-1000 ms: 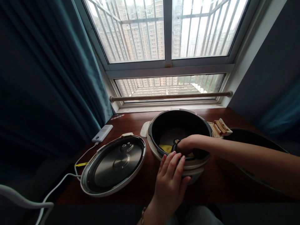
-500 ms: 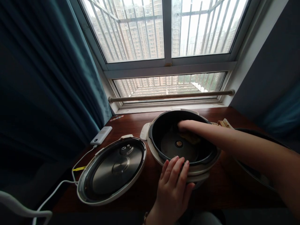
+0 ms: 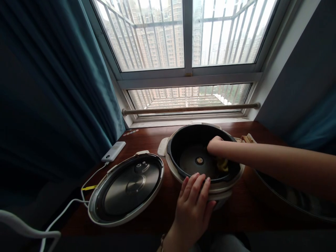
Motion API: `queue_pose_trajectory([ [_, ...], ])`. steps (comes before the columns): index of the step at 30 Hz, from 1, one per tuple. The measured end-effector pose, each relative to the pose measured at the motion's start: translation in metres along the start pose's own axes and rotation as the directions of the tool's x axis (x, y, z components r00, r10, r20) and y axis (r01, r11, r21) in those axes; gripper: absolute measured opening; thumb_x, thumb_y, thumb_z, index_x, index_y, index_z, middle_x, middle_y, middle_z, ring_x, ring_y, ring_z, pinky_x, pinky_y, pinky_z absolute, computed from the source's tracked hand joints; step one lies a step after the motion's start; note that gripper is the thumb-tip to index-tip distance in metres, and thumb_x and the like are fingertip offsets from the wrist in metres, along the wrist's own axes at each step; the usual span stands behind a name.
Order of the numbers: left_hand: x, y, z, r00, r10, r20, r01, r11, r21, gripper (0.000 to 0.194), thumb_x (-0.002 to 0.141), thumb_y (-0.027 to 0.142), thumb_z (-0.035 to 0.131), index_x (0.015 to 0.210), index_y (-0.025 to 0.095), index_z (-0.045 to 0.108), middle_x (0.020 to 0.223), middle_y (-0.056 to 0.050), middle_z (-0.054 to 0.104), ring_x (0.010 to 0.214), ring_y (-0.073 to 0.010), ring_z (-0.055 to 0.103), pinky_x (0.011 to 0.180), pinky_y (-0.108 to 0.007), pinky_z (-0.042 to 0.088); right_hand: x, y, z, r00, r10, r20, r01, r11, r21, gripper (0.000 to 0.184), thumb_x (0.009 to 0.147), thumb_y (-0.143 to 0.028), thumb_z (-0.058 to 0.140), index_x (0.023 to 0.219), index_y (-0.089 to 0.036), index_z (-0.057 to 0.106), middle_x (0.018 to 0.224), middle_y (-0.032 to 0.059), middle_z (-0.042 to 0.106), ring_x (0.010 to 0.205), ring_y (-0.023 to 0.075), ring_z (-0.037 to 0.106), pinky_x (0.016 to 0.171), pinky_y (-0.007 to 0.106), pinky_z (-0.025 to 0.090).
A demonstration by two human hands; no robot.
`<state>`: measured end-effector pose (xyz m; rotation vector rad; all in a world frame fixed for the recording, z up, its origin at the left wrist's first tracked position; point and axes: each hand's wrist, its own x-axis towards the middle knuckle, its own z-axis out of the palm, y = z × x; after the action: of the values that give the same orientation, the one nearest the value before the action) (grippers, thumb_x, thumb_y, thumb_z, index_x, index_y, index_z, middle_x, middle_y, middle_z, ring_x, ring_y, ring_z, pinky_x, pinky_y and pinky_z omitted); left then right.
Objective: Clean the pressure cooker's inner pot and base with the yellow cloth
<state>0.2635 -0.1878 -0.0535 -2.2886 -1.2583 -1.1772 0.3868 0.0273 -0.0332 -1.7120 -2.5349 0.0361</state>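
An electric pressure cooker (image 3: 172, 164) stands uncovered with a dark inner pot (image 3: 187, 154) in it. My right hand (image 3: 216, 144) reaches into the pot from the right; its fingers are mostly hidden by the wrist and pot shadow. It appears closed on a yellowish cloth (image 3: 222, 164) that shows below the wrist against the pot's right inner wall. At the near rim rests my left hand (image 3: 194, 203), fingers stretched out over the edge and thumb lying along the cooker's outside. Left of the cooker lies the round lid (image 3: 126, 190), its metal inner side up.
On the brown table (image 3: 154, 134), a white power bank (image 3: 113, 151) with a white cable lies at the left, near a yellow strip (image 3: 89, 188). A large dark-rimmed vessel (image 3: 286, 199) stands at the right, partly under my forearm. The window and its rail (image 3: 191, 109) are behind.
My right hand has shifted right inside the pot, along its wall, and the yellowish cloth shows more clearly. My left hand stays on the near rim.
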Motion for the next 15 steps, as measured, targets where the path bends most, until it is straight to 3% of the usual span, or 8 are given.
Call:
queue_pose_trajectory([
  [3,0.0,0.001,0.0,1.0,-0.006,0.001,0.006,1.0,0.003,0.036,0.088,0.027,0.047,0.12,0.013,0.055,0.117,-0.009,0.063,0.121,-0.0194,0.048,0.108,-0.033,0.029,0.002,-0.002,-0.025,0.981,0.096,0.17,-0.06,0.977,-0.204,0.015,0.084,-0.017,0.059,0.093,-0.008,0.065,0.092,0.0134,0.064,0.086,0.025,0.062,0.072,0.043,0.051],
  [6,0.0,0.001,0.0,1.0,-0.016,-0.002,0.016,1.0,-0.006,0.036,0.087,0.026,0.048,0.12,0.014,0.055,0.118,-0.008,0.063,0.121,-0.0192,0.049,0.108,-0.033,0.03,-0.002,-0.001,-0.056,0.974,0.06,0.22,0.011,0.951,-0.31,0.019,0.082,-0.002,0.05,0.085,-0.004,0.069,0.093,0.0222,0.065,0.094,0.0348,0.061,0.073,0.048,0.048],
  [9,0.0,0.002,0.0,1.0,-0.016,0.001,0.016,1.0,-0.006,0.036,0.087,0.025,0.047,0.121,0.015,0.054,0.118,-0.008,0.062,0.121,-0.0194,0.049,0.107,-0.033,0.032,-0.021,0.004,-0.078,0.969,0.003,0.246,0.087,0.931,-0.354,0.026,0.082,0.002,0.046,0.085,-0.008,0.071,0.096,0.0208,0.066,0.099,0.0328,0.06,0.078,0.045,0.048],
  [12,0.0,0.002,-0.001,1.0,-0.018,0.006,0.018,1.0,-0.001,0.037,0.087,0.025,0.047,0.122,0.015,0.054,0.119,-0.008,0.062,0.121,-0.0196,0.048,0.107,-0.034,0.032,-0.048,0.01,-0.086,0.962,0.009,0.274,0.1,0.918,-0.383,0.021,0.079,0.001,0.053,0.079,-0.01,0.071,0.089,0.0197,0.068,0.092,0.0309,0.064,0.076,0.042,0.05],
  [15,-0.001,0.004,-0.001,1.0,-0.023,0.019,0.023,1.0,-0.012,0.038,0.087,0.024,0.048,0.124,0.015,0.052,0.122,-0.009,0.06,0.123,-0.0201,0.046,0.108,-0.035,0.031,-0.068,0.012,-0.083,0.975,-0.013,0.22,0.063,0.973,-0.223,0.012,0.071,-0.003,0.065,0.062,-0.01,0.069,0.077,0.0162,0.069,0.082,0.0265,0.067,0.074,0.035,0.05],
])
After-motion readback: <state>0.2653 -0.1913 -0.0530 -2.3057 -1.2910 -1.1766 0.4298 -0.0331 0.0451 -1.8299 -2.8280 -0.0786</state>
